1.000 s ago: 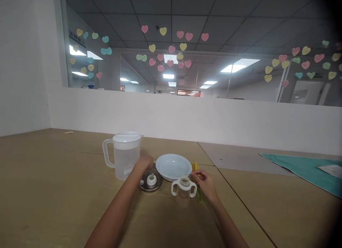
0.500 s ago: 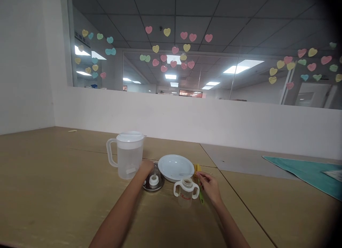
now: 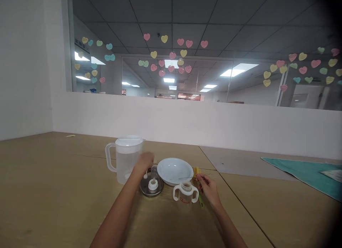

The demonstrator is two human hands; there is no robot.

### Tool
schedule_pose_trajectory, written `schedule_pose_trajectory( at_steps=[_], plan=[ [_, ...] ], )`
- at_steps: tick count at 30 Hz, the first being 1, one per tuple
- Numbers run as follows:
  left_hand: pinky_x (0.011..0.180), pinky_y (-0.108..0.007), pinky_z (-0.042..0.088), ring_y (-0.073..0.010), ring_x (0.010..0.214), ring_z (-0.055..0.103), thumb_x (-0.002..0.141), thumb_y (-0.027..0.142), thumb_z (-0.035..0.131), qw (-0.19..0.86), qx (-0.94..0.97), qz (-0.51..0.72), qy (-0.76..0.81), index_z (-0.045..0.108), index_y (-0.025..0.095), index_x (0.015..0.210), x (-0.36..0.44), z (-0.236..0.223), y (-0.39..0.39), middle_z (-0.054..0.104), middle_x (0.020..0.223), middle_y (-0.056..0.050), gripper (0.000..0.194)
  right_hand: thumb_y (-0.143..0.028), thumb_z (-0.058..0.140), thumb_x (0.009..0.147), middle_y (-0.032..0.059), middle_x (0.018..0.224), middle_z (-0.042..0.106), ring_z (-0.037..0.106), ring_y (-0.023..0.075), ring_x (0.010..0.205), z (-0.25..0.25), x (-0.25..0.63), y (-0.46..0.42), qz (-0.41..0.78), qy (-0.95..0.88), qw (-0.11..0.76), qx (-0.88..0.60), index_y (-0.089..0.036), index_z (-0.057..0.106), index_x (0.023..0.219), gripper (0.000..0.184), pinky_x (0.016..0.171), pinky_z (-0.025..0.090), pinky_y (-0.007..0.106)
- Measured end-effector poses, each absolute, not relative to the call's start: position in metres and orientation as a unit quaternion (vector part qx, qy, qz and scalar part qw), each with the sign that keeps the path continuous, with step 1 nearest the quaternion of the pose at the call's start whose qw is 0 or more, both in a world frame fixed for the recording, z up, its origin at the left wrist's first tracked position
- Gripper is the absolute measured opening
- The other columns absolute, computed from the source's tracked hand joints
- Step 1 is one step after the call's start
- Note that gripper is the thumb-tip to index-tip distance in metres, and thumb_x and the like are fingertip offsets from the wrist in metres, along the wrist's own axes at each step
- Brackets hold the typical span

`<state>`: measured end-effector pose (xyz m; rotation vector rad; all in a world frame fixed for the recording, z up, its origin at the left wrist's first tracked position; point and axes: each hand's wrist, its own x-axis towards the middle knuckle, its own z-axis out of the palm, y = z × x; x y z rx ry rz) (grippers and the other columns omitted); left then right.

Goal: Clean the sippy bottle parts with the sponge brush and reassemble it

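Note:
My left hand point(image 3: 145, 162), its fingers smeared by motion, is over the back of a round metal dish point(image 3: 150, 195). Below it hangs a small white ball point(image 3: 145, 176), which looks joined to a thin straw leading up into the fingers. In the dish are a white bottle collar with a teat point(image 3: 153, 184) and a clear dome cap point(image 3: 154, 170). My right hand point(image 3: 208, 186) pinches a thin rod point(image 3: 185, 178), whose far end lies across the rim of a white bowl point(image 3: 171, 169). An open baby bottle with two white handles point(image 3: 185, 196) stands upright near this hand.
A lidded clear plastic jug point(image 3: 125, 164) stands left of the dish. Yellow and green brush-like tools point(image 3: 201, 202) lie partly hidden by the bottle and right hand. A teal cloth point(image 3: 301, 173) is at the far right. Behind the table is a white wall point(image 3: 160, 116).
My left hand has risen from the dish, and the white ball has lifted with it. The thin rod in my right hand has swung so that it reaches over the bowl.

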<state>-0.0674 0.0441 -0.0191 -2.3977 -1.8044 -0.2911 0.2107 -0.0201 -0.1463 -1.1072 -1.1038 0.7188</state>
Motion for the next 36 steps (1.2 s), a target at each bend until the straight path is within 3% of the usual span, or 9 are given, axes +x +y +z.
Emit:
schedule_pose_trajectory(
  at_steps=[3,6,9,15,20,25,36],
  plan=[
    [0.078,-0.028,0.044,-0.0204,0.093,0.061,0.078,0.017,0.052,0.103,-0.793,-0.14,-0.584,0.063,0.018,0.091,-0.063,-0.001,0.035,0.066,0.097,-0.009,0.017,-0.061,0.054,0.071,0.0075,0.079,0.066,0.055,0.0144,0.052,-0.144,0.21,-0.023,0.263,-0.497,0.657,-0.503,-0.013,0.064,0.091,0.053,0.041,0.041,0.025],
    [0.077,-0.024,0.043,-0.0163,0.092,0.061,0.085,0.021,0.045,0.108,-0.814,-0.203,-0.533,0.056,0.022,0.106,-0.05,0.004,0.029,0.067,0.098,-0.005,0.024,-0.058,0.049,0.077,0.0121,0.093,0.068,0.062,0.0196,0.072,-0.141,0.211,-0.028,0.137,-0.519,0.663,-0.522,-0.014,0.066,0.092,0.05,0.06,0.05,0.029],
    [0.074,-0.023,0.042,-0.0159,0.088,0.062,0.087,0.023,0.043,0.097,-0.841,-0.233,-0.479,0.056,0.022,0.108,-0.033,-0.002,0.024,0.068,0.098,-0.005,0.025,-0.053,0.044,0.082,0.0135,0.099,0.067,0.063,0.0217,0.085,-0.137,0.21,-0.033,0.043,-0.532,0.663,-0.524,-0.014,0.066,0.093,0.046,0.073,0.051,0.032],
    [0.074,-0.023,0.042,-0.0174,0.087,0.062,0.087,0.027,0.043,0.074,-0.88,-0.199,-0.425,0.066,0.021,0.095,-0.006,-0.023,0.024,0.069,0.095,-0.006,0.025,-0.043,0.043,0.088,0.0089,0.086,0.071,0.066,0.0151,0.065,-0.139,0.198,-0.044,-0.039,-0.558,0.659,-0.502,-0.015,0.064,0.106,0.039,0.06,0.053,0.024],
    [0.075,-0.023,0.043,-0.0179,0.089,0.063,0.087,0.027,0.044,0.061,-0.885,-0.207,-0.412,0.067,0.023,0.095,-0.001,-0.037,0.032,0.07,0.097,-0.005,0.025,-0.026,0.046,0.089,0.005,0.091,0.072,0.069,0.0128,0.07,-0.143,0.187,-0.05,-0.133,-0.62,0.66,-0.403,-0.019,0.062,0.111,0.027,0.064,0.055,0.019],
    [0.075,-0.024,0.042,-0.0178,0.089,0.063,0.087,0.029,0.044,0.047,-0.883,-0.216,-0.413,0.067,0.024,0.095,-0.001,-0.04,0.035,0.07,0.096,-0.003,0.025,-0.012,0.049,0.086,0.005,0.1,0.07,0.069,0.013,0.078,-0.141,0.186,-0.052,-0.237,-0.661,0.632,-0.329,-0.02,0.057,0.115,0.032,0.071,0.056,0.022],
    [0.074,-0.022,0.041,-0.0169,0.09,0.062,0.089,0.033,0.041,0.038,-0.881,-0.222,-0.415,0.067,0.024,0.098,0.0,-0.039,0.033,0.07,0.099,-0.002,0.028,-0.011,0.046,0.085,0.009,0.098,0.07,0.068,0.0156,0.084,-0.13,0.183,-0.056,-0.26,-0.68,0.617,-0.299,-0.016,0.06,0.107,0.027,0.071,0.058,0.026]
  ],
)
